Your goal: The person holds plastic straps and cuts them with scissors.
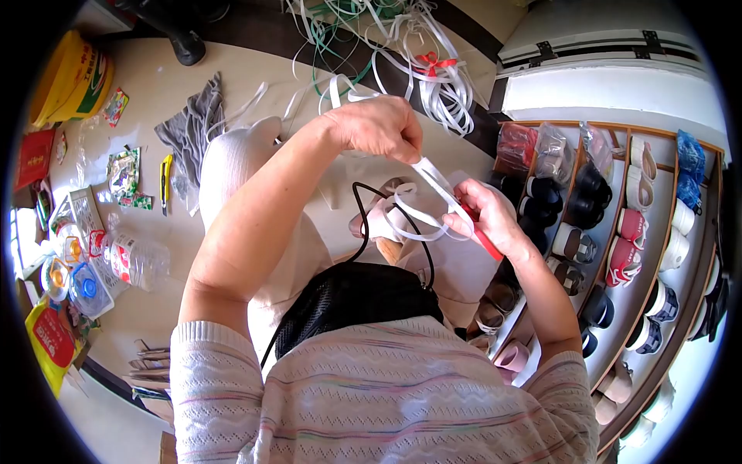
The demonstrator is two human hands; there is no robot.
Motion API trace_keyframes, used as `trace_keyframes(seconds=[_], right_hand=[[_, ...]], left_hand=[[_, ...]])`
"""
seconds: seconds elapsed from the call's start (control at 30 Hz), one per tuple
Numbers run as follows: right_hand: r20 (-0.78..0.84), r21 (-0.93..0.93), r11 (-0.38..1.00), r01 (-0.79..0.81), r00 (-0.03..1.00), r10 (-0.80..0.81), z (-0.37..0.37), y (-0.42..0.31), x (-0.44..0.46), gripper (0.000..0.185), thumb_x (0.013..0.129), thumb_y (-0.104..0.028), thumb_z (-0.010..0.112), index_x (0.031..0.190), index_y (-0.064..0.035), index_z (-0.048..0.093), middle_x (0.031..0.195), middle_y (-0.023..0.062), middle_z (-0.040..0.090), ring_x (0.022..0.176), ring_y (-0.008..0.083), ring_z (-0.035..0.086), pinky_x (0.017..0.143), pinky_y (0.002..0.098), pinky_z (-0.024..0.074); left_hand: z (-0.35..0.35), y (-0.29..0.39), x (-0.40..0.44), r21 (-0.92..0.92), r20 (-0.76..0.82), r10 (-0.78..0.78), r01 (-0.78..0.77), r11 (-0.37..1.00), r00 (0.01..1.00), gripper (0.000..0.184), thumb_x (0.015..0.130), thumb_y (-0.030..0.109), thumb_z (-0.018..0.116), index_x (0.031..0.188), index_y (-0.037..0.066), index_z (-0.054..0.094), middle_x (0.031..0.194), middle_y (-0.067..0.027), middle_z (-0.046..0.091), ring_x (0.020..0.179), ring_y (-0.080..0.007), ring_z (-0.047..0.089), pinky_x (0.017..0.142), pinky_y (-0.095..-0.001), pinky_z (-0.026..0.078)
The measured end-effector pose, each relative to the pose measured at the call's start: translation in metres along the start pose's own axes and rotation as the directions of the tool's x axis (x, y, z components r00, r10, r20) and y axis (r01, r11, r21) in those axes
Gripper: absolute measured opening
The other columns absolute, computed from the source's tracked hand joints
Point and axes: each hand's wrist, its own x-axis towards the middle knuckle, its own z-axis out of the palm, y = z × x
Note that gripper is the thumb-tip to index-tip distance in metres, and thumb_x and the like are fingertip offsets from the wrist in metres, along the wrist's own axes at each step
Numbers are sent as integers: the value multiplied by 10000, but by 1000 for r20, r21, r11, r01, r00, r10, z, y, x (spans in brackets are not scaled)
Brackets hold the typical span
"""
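My left hand is closed, pinching one end of a white plastic strap. The strap runs tautly down to my right hand, and a loose loop of it curls below. My right hand is wrapped round a red-handled tool, with the strap at its fingers; the tool's working end is hidden, so I cannot tell its exact kind. A black mesh bag with a thin cord handle rests on my lap beneath both hands.
Tangled white and green straps lie on the floor ahead. A shoe rack full of shoes stands on the right. To the left are a grey cloth, a yellow utility knife, plastic bottles and a yellow bucket.
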Motion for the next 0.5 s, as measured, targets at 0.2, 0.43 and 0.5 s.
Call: trace_keyframes(seconds=[0.2, 0.43, 0.5], right_hand=[[-92, -150, 989, 12, 995, -26, 6, 5, -3, 236, 765, -84, 707, 834, -16, 492, 651, -27, 481, 591, 33, 418, 537, 199, 387], [-144, -94, 996, 11, 989, -25, 11, 6, -6, 254, 750, -119, 722, 861, -5, 525, 620, 22, 547, 564, 50, 469, 543, 218, 422], [-123, -92, 996, -10, 992, -2, 10, 0, -7, 233, 760, -64, 706, 862, -4, 505, 665, -20, 515, 618, 25, 449, 567, 193, 403]], left_hand=[[1, 2, -1, -13, 8, 4, -3, 1000, 1000, 196, 715, 177, 663, 768, -11, 650, 599, -17, 554, 589, -107, 493, 535, -271, 392], [-14, 0, -5, -104, 56, -65, 70, 992, 996, 218, 720, 192, 669, 764, -21, 648, 598, -14, 553, 562, -93, 483, 510, -251, 388], [-15, 0, -7, -64, 18, -47, 48, 997, 999, 217, 715, 189, 666, 753, -23, 645, 597, -11, 551, 552, -89, 478, 501, -245, 385]])
